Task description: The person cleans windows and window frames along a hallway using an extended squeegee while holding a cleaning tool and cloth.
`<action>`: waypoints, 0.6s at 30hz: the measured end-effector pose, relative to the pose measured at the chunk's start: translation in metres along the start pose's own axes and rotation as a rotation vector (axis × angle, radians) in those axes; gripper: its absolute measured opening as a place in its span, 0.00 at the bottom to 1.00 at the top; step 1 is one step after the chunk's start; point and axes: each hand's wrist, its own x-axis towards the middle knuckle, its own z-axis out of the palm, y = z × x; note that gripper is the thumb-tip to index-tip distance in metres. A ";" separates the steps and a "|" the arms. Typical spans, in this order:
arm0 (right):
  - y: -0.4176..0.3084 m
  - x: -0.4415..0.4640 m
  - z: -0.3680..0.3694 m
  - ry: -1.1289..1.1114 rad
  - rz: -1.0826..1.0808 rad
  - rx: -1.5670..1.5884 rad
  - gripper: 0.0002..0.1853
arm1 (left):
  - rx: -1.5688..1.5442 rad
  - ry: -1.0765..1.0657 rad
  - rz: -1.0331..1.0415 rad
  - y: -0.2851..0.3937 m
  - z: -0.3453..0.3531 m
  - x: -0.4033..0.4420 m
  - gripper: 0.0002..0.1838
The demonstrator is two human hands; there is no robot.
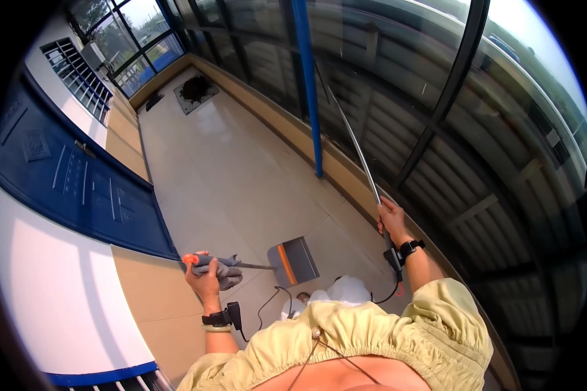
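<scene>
At the lower left, my left hand (205, 281) is closed round the grey, orange-tipped handle of a long-handled dustpan (300, 253) and a bunched grey cloth (229, 277). The dustpan's grey pan with an orange strip is low over or on the floor; I cannot tell if it touches. To the right, my right hand (392, 218) grips a long metal pole (357, 146). That pole slants up and away to the left, along the dark glass. Its far end is thin and dark, and its kind is unclear.
A blue post (310, 98) stands beside the glass wall (456, 130) on the right. A blue door (78, 163) is on the left. Far down the tiled floor (222, 176), a dark heap (195, 88) lies on a grey mat. Cables hang from both wrist devices.
</scene>
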 end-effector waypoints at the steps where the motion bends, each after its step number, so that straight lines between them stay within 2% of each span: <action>1: -0.006 0.015 0.012 -0.015 0.011 -0.005 0.22 | -0.015 0.016 0.008 -0.003 0.000 -0.004 0.14; 4: -0.030 0.076 0.041 -0.069 0.023 -0.022 0.22 | 0.001 0.062 0.001 -0.002 0.014 -0.001 0.13; 7: -0.014 0.113 0.044 -0.100 -0.012 -0.074 0.22 | 0.015 0.090 0.010 0.002 0.031 0.008 0.13; 10: 0.030 0.111 0.009 -0.068 0.010 -0.189 0.21 | 0.049 0.057 -0.023 0.014 0.044 0.012 0.13; 14: 0.057 0.082 -0.036 0.001 0.165 -0.279 0.19 | 0.076 -0.033 -0.025 0.021 0.081 0.025 0.13; 16: 0.075 0.060 -0.052 -0.017 0.162 -0.358 0.18 | 0.107 -0.107 -0.021 0.036 0.085 0.023 0.13; 18: 0.117 0.069 -0.067 0.006 0.060 -0.399 0.19 | 0.151 -0.148 0.016 0.034 0.101 0.029 0.14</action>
